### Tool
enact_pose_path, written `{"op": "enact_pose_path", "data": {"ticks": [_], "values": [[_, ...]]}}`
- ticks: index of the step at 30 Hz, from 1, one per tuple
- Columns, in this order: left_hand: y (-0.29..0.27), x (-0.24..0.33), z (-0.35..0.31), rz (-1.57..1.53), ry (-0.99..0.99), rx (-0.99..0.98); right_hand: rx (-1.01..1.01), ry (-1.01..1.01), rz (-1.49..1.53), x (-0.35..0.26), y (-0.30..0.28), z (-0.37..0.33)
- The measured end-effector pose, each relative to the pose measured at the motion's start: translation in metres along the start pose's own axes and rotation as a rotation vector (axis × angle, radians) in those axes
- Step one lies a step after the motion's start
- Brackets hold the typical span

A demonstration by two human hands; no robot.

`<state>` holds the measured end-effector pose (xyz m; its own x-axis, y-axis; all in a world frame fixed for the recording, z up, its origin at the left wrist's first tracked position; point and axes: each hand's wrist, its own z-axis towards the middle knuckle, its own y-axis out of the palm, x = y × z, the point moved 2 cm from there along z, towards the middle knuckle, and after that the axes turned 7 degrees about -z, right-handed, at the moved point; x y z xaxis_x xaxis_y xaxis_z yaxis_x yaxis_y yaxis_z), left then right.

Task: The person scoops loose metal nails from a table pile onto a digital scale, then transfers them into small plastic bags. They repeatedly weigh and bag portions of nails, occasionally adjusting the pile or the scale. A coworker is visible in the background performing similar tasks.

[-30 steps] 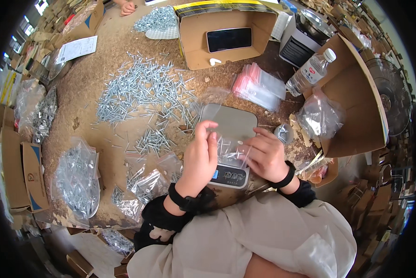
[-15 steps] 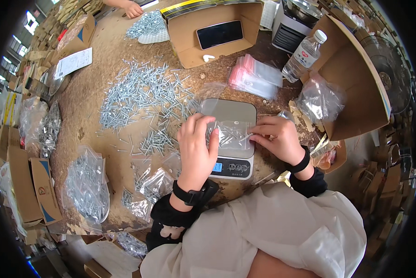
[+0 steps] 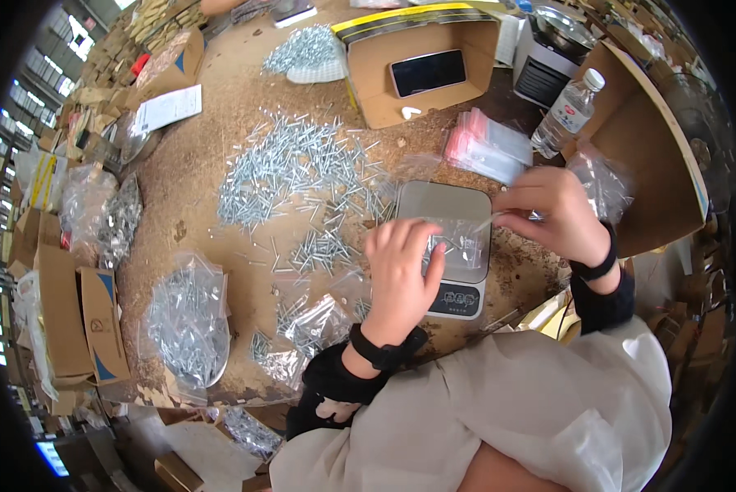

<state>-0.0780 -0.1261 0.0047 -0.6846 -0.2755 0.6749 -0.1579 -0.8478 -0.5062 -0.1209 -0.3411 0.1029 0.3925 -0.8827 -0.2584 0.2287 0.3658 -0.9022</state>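
1. A small clear plastic zip bag [image 3: 458, 244] with a few silver screws inside lies on the grey platform of a flat digital kitchen scale [image 3: 450, 246], which sits on the worn brown tabletop [image 3: 196, 180] right in front of the person
2. The left hand [image 3: 401, 275] rests palm-down on the bag's left edge, fingers curled over it and pinning it to the scale; a black band circles the wrist
3. The right hand [image 3: 552, 215] hovers over the scale's right edge, thumb and forefinger pinched narrow on one thin silver screw [image 3: 487, 221] whose tip points at the bag's mouth
4. Around the scale – a loose spread of silver screws [image 3: 294, 168] to the left, a smaller cluster [image 3: 323, 246] just beside the left hand, and a stack of empty clear bags with red strips [image 3: 487, 148] beyond the platform
5. Further out: one clear plastic water bottle [image 3: 566, 113], one open cardboard box [image 3: 417, 70] holding one dark phone [image 3: 428, 72], and a crumpled clear bag [image 3: 601, 184] behind the right hand
6. Near the table's left edge lie filled bags of screws – a large one [image 3: 188, 320] and smaller ones [image 3: 315, 324] close to the left forearm, partly blocked by it
7. The room is a cluttered workshop, with cardboard cartons [image 3: 77, 316] stacked at the left
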Motion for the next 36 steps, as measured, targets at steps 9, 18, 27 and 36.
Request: {"op": "enact_pose_path", "data": {"ticks": [9,18,27,36], "values": [[-0.003,0.003,-0.007,-0.019,0.023,-0.044,0.082,-0.139,-0.192,0.002,-0.002,0.124],[0.004,0.008,-0.007,-0.052,0.046,-0.131,-0.088,0.053,-0.644,0.229,0.090,0.158],[-0.003,0.003,-0.013,-0.053,0.017,-0.158,0.025,0.062,-0.727,0.211,0.124,0.185],[-0.001,0.010,-0.010,-0.104,0.023,-0.188,0.183,0.111,-0.824,0.200,0.137,0.173]]}}
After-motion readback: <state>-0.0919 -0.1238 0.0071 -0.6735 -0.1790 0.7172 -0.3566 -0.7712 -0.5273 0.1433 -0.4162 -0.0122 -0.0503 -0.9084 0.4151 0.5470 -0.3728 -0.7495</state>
